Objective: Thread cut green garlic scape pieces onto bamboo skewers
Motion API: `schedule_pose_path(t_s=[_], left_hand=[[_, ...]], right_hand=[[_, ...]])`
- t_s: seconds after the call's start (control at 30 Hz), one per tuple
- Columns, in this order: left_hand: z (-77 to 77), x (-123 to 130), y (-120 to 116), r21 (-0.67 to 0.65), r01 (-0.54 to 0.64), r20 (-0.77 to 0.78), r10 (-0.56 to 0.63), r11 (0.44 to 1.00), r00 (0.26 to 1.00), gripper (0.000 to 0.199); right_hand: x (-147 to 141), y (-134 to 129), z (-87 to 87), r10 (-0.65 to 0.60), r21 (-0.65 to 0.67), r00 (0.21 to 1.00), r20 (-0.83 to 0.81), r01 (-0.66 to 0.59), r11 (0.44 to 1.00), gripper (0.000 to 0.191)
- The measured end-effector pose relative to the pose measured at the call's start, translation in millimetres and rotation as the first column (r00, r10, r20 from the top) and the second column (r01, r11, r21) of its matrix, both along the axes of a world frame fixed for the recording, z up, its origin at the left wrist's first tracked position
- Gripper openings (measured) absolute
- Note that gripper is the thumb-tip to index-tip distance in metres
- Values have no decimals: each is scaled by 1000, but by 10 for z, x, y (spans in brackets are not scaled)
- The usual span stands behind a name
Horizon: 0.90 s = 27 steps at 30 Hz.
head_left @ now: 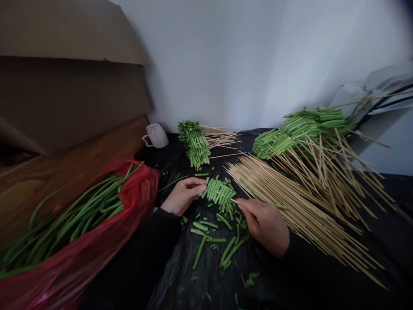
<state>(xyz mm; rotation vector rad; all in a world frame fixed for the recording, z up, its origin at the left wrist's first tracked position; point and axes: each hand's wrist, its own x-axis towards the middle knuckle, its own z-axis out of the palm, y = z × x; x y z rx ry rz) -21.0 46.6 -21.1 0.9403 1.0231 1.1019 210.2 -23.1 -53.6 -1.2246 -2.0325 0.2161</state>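
A skewer of cut green bean pieces (221,192) spans the gap between my hands, the pieces threaded side by side. My left hand (186,192) pinches a bean piece at the left end of the row. At the other end, my right hand (265,221) is closed on the bare end of the bamboo skewer. Below them, loose cut bean pieces (222,245) are scattered on black plastic sheeting (180,275). Beside my right hand lies a large pile of bare bamboo skewers (290,202).
A red plastic bag (142,189) of long green beans (80,219) sits at left. Stacked filled skewers (196,146) lie at the back, with a bigger stack (303,129) at back right. A white mug (156,136) stands near a cardboard box (74,94). A white wall rises behind.
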Motion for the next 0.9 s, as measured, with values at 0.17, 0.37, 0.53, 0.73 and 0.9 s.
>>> schedule_pose_path(t_s=[0.17, 0.37, 0.53, 0.73, 0.9], left_hand=[[43, -7, -6, -16, -6, 61, 7, 1000, 998, 28], [5, -27, 3, -95, 32, 115, -21, 995, 993, 30], [-6, -17, -2, -70, 30, 78, -24, 997, 997, 27], [5, -19, -6, -17, 31, 29, -31, 999, 999, 26], [-8, -21, -10, -13, 30, -1, -30, 999, 1000, 29]], right_hand=[[0, 20, 20, 9, 17, 1000, -21, -8, 1000, 29], [1, 19, 25, -2, 11, 1000, -21, 3, 1000, 27], [2, 9, 9, -2, 1, 1000, -13, 2, 1000, 28], [-16, -13, 4, -14, 7, 1000, -4, 14, 1000, 28], [-31, -22, -6, -15, 14, 1000, -8, 15, 1000, 28]])
